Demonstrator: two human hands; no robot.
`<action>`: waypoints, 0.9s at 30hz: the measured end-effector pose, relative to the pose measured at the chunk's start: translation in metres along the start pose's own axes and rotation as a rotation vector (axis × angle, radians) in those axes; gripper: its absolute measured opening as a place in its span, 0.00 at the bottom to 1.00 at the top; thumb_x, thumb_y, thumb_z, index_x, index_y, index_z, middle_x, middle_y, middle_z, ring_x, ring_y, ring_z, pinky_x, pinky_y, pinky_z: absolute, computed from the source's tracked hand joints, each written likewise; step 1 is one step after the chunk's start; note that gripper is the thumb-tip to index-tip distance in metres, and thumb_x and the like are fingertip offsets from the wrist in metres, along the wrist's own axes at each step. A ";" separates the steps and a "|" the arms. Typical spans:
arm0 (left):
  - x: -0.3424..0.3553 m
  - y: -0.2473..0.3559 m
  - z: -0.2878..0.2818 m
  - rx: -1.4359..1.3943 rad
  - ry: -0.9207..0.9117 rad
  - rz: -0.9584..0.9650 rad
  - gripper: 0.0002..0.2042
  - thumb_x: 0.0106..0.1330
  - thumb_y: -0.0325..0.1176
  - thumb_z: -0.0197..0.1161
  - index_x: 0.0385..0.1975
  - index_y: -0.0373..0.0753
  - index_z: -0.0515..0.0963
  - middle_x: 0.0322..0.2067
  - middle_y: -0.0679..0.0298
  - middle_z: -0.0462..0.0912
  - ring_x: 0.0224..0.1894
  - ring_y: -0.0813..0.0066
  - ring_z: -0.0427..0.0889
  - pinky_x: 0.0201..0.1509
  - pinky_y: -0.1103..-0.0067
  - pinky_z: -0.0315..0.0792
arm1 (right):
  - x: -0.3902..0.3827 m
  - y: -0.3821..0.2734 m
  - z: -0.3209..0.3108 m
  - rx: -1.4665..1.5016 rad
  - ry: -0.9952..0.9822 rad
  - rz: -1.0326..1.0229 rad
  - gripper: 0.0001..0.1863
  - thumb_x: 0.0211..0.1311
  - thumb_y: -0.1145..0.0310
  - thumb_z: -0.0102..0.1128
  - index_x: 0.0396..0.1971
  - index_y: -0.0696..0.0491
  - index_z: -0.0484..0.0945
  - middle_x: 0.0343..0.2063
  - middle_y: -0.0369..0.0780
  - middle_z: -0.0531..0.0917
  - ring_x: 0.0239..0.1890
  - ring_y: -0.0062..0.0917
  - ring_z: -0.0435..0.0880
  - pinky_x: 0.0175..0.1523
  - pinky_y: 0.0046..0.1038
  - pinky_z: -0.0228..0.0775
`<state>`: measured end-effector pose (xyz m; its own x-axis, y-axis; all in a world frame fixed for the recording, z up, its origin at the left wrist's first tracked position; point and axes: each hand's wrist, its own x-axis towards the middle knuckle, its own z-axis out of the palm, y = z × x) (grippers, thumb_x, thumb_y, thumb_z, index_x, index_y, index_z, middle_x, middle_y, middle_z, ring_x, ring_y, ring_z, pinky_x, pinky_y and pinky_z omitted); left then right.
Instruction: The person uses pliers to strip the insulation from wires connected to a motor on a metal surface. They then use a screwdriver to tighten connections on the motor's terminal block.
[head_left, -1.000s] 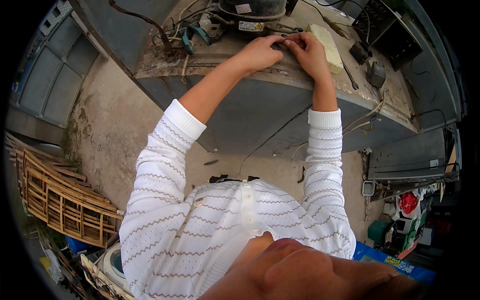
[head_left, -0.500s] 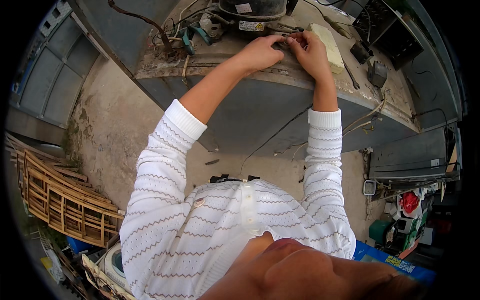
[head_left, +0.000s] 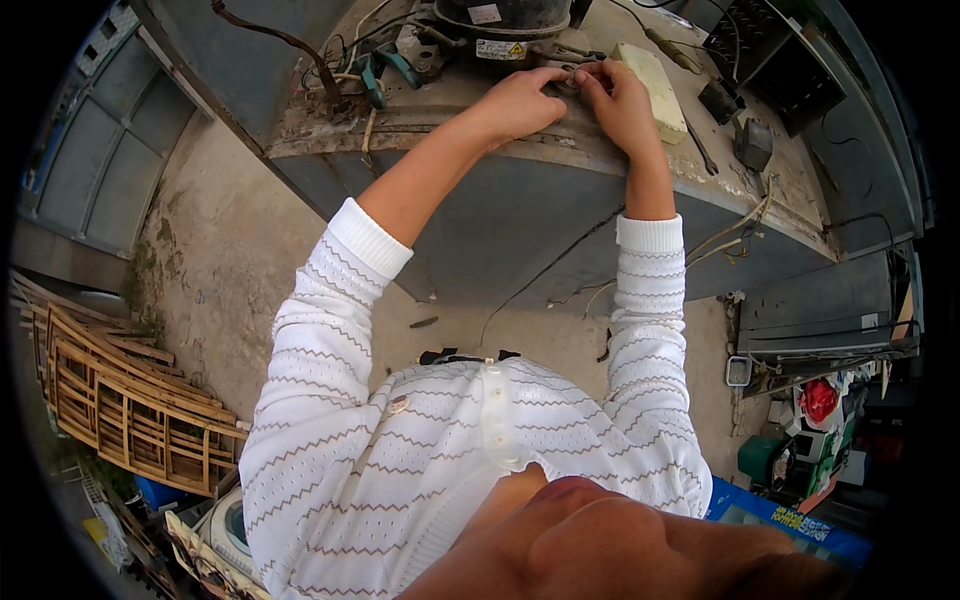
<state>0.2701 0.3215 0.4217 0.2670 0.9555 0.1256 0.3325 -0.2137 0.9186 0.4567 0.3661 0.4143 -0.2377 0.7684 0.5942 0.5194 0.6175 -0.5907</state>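
At the near edge of a worn metal bench top (head_left: 440, 112), both my hands meet in front of a black compressor (head_left: 505, 22). My left hand (head_left: 525, 103) has its thumb and fingers pinched on a small part too hidden to name. The fingers of my right hand (head_left: 615, 95) are curled against the same spot, also closed on something small. Just right of that hand lies a pale yellow block (head_left: 650, 92). Pliers with teal handles (head_left: 385, 75) rest left of the compressor.
A screwdriver (head_left: 675, 52), a wrench (head_left: 703, 150) and a dark boxy part (head_left: 754, 147) lie to the right. A bent brown pipe (head_left: 290, 40) rises at the left. Loose wires (head_left: 735, 235) hang over the bench's front. Wooden frames (head_left: 130, 390) are stacked at the far left.
My hands stay at the same spot, with only slight finger movement. The whole view has shifted very slightly.
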 end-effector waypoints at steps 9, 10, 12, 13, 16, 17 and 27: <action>0.001 0.000 -0.002 0.047 -0.029 0.011 0.30 0.57 0.31 0.58 0.65 0.38 0.70 0.33 0.64 0.76 0.34 0.78 0.73 0.40 0.80 0.68 | 0.007 -0.001 -0.009 0.707 -0.011 0.369 0.12 0.68 0.64 0.60 0.40 0.59 0.78 0.29 0.41 0.84 0.31 0.24 0.80 0.38 0.27 0.72; -0.001 0.002 -0.002 0.044 -0.039 0.012 0.30 0.59 0.30 0.56 0.66 0.39 0.68 0.26 0.71 0.73 0.29 0.84 0.68 0.35 0.83 0.65 | 0.009 0.006 -0.012 0.690 -0.096 0.385 0.12 0.67 0.64 0.61 0.40 0.58 0.79 0.29 0.41 0.84 0.31 0.24 0.80 0.38 0.28 0.73; -0.004 0.005 -0.003 0.013 -0.044 -0.016 0.30 0.59 0.30 0.57 0.66 0.39 0.68 0.27 0.71 0.73 0.30 0.84 0.69 0.36 0.83 0.66 | 0.008 -0.010 -0.014 0.387 -0.182 0.298 0.12 0.65 0.64 0.63 0.41 0.58 0.82 0.30 0.43 0.85 0.32 0.28 0.82 0.39 0.29 0.73; -0.005 0.007 -0.003 -0.003 -0.046 -0.031 0.30 0.59 0.30 0.57 0.66 0.38 0.68 0.27 0.71 0.73 0.30 0.84 0.69 0.36 0.83 0.66 | 0.003 -0.020 -0.012 0.099 -0.180 0.196 0.12 0.63 0.64 0.64 0.41 0.57 0.83 0.30 0.44 0.85 0.33 0.30 0.82 0.40 0.31 0.74; 0.004 -0.006 0.001 -0.014 -0.037 0.048 0.30 0.60 0.30 0.57 0.66 0.38 0.68 0.29 0.71 0.73 0.31 0.84 0.69 0.36 0.82 0.65 | -0.001 -0.020 -0.009 -0.185 -0.137 0.028 0.13 0.61 0.63 0.67 0.43 0.54 0.86 0.33 0.44 0.86 0.35 0.29 0.83 0.41 0.31 0.74; 0.003 -0.003 0.003 -0.020 -0.031 0.038 0.29 0.60 0.30 0.57 0.66 0.38 0.68 0.28 0.71 0.73 0.30 0.85 0.68 0.35 0.82 0.65 | -0.002 -0.012 -0.009 -0.184 -0.117 0.001 0.14 0.61 0.62 0.67 0.43 0.53 0.86 0.34 0.44 0.86 0.36 0.28 0.83 0.42 0.30 0.73; -0.054 0.025 -0.001 -0.013 0.093 0.218 0.27 0.66 0.28 0.56 0.67 0.36 0.66 0.15 0.80 0.59 0.20 0.92 0.57 0.26 0.87 0.54 | 0.009 -0.011 -0.003 -0.154 -0.110 0.028 0.14 0.58 0.60 0.69 0.38 0.53 0.87 0.33 0.47 0.87 0.37 0.41 0.85 0.45 0.38 0.75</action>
<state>0.2628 0.2648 0.4378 0.2464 0.9019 0.3547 0.2644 -0.4147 0.8707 0.4512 0.3652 0.4277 -0.3050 0.8037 0.5109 0.6446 0.5691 -0.5105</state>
